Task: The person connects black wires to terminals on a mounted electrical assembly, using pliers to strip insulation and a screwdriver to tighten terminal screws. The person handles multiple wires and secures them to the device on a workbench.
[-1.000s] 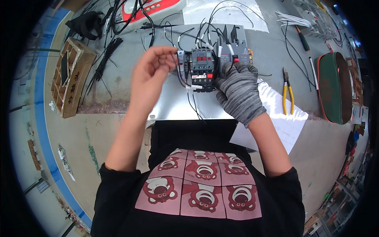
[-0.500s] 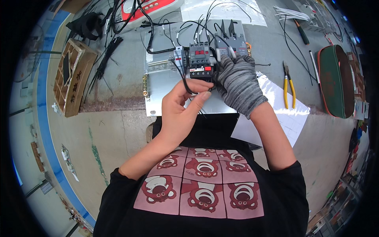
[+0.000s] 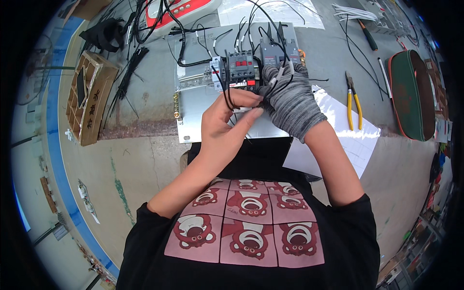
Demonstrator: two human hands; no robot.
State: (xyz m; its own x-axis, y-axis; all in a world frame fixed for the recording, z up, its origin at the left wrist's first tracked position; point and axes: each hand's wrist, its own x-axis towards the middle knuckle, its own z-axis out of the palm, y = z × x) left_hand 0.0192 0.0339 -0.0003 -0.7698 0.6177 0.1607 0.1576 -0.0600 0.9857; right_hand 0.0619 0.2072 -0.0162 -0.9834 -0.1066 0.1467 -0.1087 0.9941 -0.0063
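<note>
A bare metal mounting plate (image 3: 197, 118) lies before me, carrying a black contactor (image 3: 240, 64), a grey circuit breaker (image 3: 273, 52) and a slim light-coloured module (image 3: 216, 72). My left hand (image 3: 222, 121), bare, has thumb and forefinger closed on black wires (image 3: 227, 91) just below the contactor. A white sleeve shows between those fingertips. Beside it my right hand (image 3: 293, 102), in a grey striped knit glove, is curled with its fingertips meeting the left hand's at the wires. Black wires with white marker sleeves (image 3: 279, 74) cross the glove. The exact contact point is hidden.
Yellow-handled pliers (image 3: 354, 104) and a paper sheet (image 3: 345, 145) lie to the right, near a green pouch (image 3: 410, 96). A screwdriver (image 3: 368, 36) is farther back. At left stand a wooden compartment box (image 3: 92, 99) and a bundle of black cable ties (image 3: 128, 77).
The white-sleeved black wires have come down from over the breaker onto the gloved right hand. A white sleeve now shows at my left fingertips. Both hands stay in nearly the same place.
</note>
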